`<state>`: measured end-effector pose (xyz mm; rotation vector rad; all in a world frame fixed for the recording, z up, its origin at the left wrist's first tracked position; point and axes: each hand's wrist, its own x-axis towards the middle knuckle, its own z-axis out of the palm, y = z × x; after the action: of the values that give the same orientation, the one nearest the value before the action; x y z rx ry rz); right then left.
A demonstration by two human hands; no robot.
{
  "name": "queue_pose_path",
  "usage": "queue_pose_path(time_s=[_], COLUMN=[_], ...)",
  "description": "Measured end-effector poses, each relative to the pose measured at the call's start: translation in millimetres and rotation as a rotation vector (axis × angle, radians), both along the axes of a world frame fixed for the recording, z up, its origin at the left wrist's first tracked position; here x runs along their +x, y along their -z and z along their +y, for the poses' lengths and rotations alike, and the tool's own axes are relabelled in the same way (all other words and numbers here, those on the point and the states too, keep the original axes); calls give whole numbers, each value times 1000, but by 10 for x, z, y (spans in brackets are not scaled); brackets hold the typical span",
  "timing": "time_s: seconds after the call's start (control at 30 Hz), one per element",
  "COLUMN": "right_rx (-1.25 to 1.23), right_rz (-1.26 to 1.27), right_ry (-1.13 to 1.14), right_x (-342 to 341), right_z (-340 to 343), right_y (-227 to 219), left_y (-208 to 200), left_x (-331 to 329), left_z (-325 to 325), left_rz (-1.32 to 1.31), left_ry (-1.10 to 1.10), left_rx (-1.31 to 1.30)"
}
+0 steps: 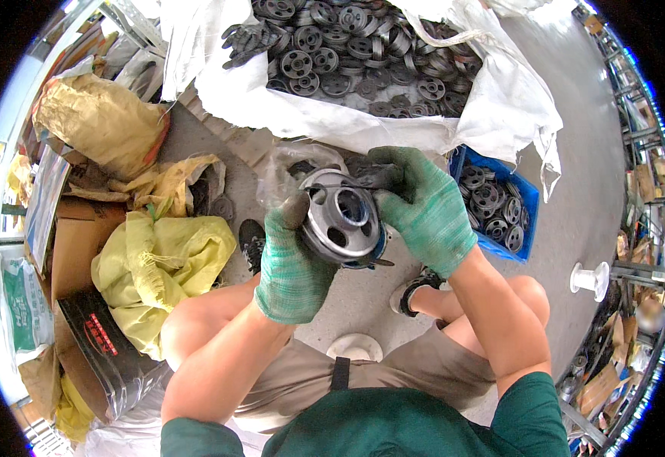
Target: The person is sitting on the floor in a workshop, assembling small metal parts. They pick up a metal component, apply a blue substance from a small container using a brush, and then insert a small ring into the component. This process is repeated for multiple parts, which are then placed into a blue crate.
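Note:
My left hand [296, 263], in a green knit glove with a dirt-darkened thumb, grips a grey metal pulley wheel [341, 238] from its left side and underneath. The wheel has round holes about a raised hub and is tilted up in front of me. At its upper right edge my right hand [424, 206], gloved alike, has its fingers closed. A dark thing [378, 176] shows at those fingertips, and a thin dark strip runs from there over the wheel's top; its kind is unclear. Clear plastic [275, 171] shows just behind the wheel.
A white woven sack [393, 133] full of dark wheels [325, 61] lies open ahead. To the right stands a blue crate [529, 217] holding several wheels. Yellow sacks [165, 255] and a cardboard box [81, 236] crowd my left; shelving [641, 270] lines the far right.

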<state>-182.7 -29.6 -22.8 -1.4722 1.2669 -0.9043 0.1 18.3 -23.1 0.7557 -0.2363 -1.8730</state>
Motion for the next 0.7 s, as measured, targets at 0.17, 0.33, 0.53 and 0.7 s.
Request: queue_pose_path(time_s=[0.17, 0.33, 0.53, 0.7], right_rx=[-33, -10, 106, -40], right_rz=[-1, -27, -247, -203], right_ry=[15, 27, -198, -207], right_x=[-40, -71, -243, -256], right_z=[-51, -58, 44, 94], right_y=[-129, -354, -337, -288], left_y=[-19, -197, -198, -257], left_x=[49, 69, 127, 158], left_z=[71, 40, 27, 29], left_rz=[7, 24, 35, -37], left_ry=[219, 330, 245, 240], left_rx=[-36, -77, -135, -187])
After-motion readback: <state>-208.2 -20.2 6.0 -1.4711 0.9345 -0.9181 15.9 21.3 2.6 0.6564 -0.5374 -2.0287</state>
